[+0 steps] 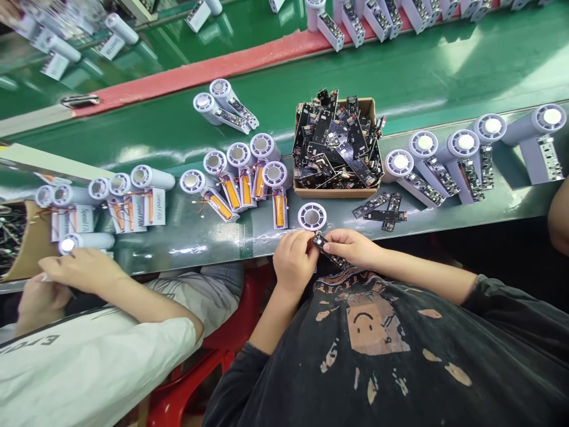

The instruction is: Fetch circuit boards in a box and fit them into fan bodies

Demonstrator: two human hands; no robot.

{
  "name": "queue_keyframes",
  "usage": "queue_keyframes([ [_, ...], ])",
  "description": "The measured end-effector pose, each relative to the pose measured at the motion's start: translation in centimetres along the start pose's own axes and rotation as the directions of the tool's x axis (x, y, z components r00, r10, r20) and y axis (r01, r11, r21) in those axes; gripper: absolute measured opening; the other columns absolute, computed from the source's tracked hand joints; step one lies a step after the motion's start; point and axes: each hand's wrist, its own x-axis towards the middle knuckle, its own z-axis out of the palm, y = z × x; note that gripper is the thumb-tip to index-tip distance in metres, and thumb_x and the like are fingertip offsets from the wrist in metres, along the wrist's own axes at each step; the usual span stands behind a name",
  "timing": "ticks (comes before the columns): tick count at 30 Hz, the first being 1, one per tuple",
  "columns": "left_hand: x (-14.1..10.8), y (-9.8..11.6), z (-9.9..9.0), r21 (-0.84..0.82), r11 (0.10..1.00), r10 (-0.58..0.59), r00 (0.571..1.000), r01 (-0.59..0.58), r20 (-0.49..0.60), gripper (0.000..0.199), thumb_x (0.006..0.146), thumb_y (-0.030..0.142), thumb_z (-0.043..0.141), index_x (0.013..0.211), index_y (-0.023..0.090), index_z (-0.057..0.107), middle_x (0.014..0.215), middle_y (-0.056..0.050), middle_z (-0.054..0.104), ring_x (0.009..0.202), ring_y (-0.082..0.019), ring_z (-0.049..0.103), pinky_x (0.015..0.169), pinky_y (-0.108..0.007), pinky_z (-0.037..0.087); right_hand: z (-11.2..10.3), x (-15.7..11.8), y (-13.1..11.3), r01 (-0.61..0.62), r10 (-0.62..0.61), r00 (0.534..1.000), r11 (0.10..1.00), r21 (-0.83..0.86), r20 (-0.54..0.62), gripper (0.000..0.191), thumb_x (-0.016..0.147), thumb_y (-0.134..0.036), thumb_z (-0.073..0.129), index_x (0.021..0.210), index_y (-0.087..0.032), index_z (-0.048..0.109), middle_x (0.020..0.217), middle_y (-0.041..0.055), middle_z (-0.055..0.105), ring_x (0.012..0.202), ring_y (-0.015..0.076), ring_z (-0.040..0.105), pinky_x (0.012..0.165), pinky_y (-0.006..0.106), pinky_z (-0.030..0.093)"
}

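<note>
My left hand (293, 261) is closed beside a lilac handheld fan (312, 216), its fingers curled where the handle would be; the handle is mostly hidden. The round head of the fan rests at the table's front edge, grille up. My right hand (351, 246) pinches a narrow black circuit board (331, 252) between thumb and fingers. The board slants across the fan's handle area, its upper end touching my left fingertips. Just beyond my right hand lie several loose circuit boards (386, 216), crossing each other.
A cardboard box (335, 193) heaped with circuit boards stands behind the fan. Fans with orange batteries (231, 193) stand to the left, fans with boards fitted (427, 187) to the right. At far left a co-worker's hands (84, 270) work near another fan. A red stool (217, 362) stands between us.
</note>
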Motion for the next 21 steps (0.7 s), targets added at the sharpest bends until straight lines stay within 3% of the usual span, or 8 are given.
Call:
queue_keyframes([
  [6,0.1,-0.1,-0.4,-0.171,0.952,-0.251,0.967,0.255,0.046,0.011,0.080,0.012,0.064,0.087,0.020,0.065,0.074,0.002,0.069,0.060,-0.012,0.059,0.064,-0.025,0.049,0.0,0.4,0.0,-0.068,0.071,0.997,0.995,0.074,-0.034,0.042,0.067,-0.058,0.066,0.071,-0.018,0.055,0.061,-0.0066,0.041,0.060,0.0092,0.032,0.059,0.026,0.026],
  [8,0.1,-0.2,-0.8,-0.165,0.960,-0.219,0.974,0.225,0.054,0.009,0.083,0.013,0.064,0.089,0.020,0.067,0.076,0.001,0.071,0.063,-0.013,0.063,0.066,-0.025,0.051,0.0,0.5,0.0,-0.075,0.080,0.996,0.993,0.094,-0.050,0.042,0.066,-0.058,0.068,0.072,-0.018,0.057,0.061,-0.0066,0.042,0.060,0.0092,0.032,0.060,0.026,0.026],
  [12,0.0,-0.3,-1.4,-0.090,0.994,-0.051,0.998,0.054,0.036,0.007,0.088,0.014,0.062,0.091,0.018,0.067,0.085,-0.004,0.075,0.078,-0.017,0.069,0.076,-0.030,0.053,0.0,0.6,-0.2,-0.085,0.092,0.995,0.987,0.136,-0.049,0.040,0.064,-0.055,0.071,0.070,-0.018,0.058,0.061,-0.0066,0.044,0.060,0.0090,0.034,0.062,0.026,0.026],
  [16,0.3,-0.5,-1.9,-0.046,0.998,-0.036,0.999,0.037,0.025,0.008,0.087,0.017,0.064,0.095,0.018,0.065,0.089,-0.005,0.074,0.082,-0.019,0.069,0.078,-0.033,0.055,0.0,0.7,-0.3,-0.095,0.104,0.993,0.983,0.156,-0.052,0.040,0.062,-0.054,0.073,0.070,-0.017,0.059,0.062,-0.0061,0.047,0.061,0.0088,0.035,0.063,0.026,0.027],
  [21,1.9,-1.0,-2.3,-0.091,0.995,-0.042,0.994,0.051,0.096,0.041,0.083,0.015,0.067,0.122,0.019,0.056,0.134,-0.014,0.060,0.123,-0.027,0.057,0.102,-0.045,0.048,0.0,0.8,0.3,-0.064,0.073,0.995,0.990,0.125,-0.063,0.039,0.067,-0.054,0.071,0.071,-0.018,0.058,0.062,-0.0062,0.046,0.061,0.0089,0.036,0.063,0.026,0.029],
])
